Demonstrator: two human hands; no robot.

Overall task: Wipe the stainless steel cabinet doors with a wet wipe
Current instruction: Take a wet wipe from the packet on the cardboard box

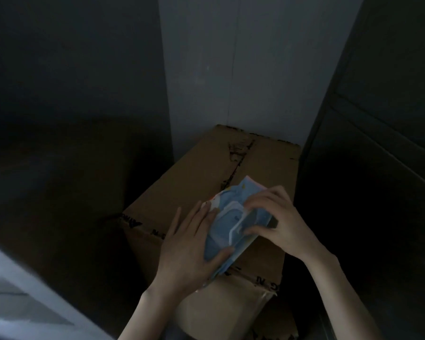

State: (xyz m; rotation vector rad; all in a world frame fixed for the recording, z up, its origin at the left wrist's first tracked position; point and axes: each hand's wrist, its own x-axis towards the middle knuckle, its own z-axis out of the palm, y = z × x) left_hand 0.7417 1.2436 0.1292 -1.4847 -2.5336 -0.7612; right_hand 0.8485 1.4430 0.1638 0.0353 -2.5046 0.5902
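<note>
A light blue pack of wet wipes [233,204] with a white plastic lid lies tilted on top of a cardboard box [196,177]. My left hand [189,244] holds the pack from its left side, thumb pressed on the lower edge and fingers along the side. My right hand [277,222] pinches the white lid at the pack's right side; the lid is lifted partly open. Dark cabinet doors [378,133] stand at the right, dim in the low light. No loose wipe shows.
A dark cabinet side [71,119] fills the left. A pale wall corner [243,69] rises behind the box. A light-coloured surface [22,290] crosses the lower left. The box fills the narrow gap between the dark panels.
</note>
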